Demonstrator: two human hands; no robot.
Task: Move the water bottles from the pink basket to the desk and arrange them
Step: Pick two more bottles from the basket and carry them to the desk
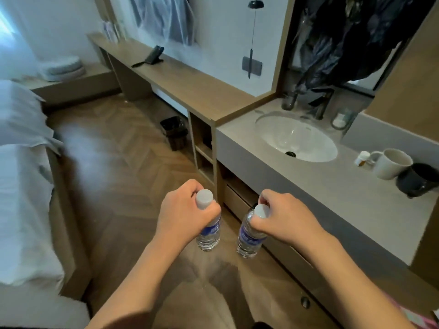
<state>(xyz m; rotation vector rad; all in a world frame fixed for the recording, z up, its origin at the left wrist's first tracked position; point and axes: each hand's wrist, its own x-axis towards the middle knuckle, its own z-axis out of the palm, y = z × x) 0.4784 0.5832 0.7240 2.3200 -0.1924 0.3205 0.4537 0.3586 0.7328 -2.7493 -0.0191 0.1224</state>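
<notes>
My left hand [184, 213] grips a clear water bottle [209, 236] by its neck; its white cap and blue label show. My right hand [280, 217] holds a second water bottle [248, 238] the same way. Both bottles hang upright over the wooden floor, side by side, in front of the grey counter. The long wooden desk [187, 84] runs along the wall ahead, beyond the bottles. A strip of pink [425, 315] at the bottom right edge may be the basket; most of it is out of frame.
A black phone [153, 57] stands on the desk. The grey counter [344, 193] on the right holds a white sink [297, 138], a white mug [392, 163] and a dark mug [418, 180]. A black bin [174, 132] sits under the desk. A bed [21, 181] fills the left.
</notes>
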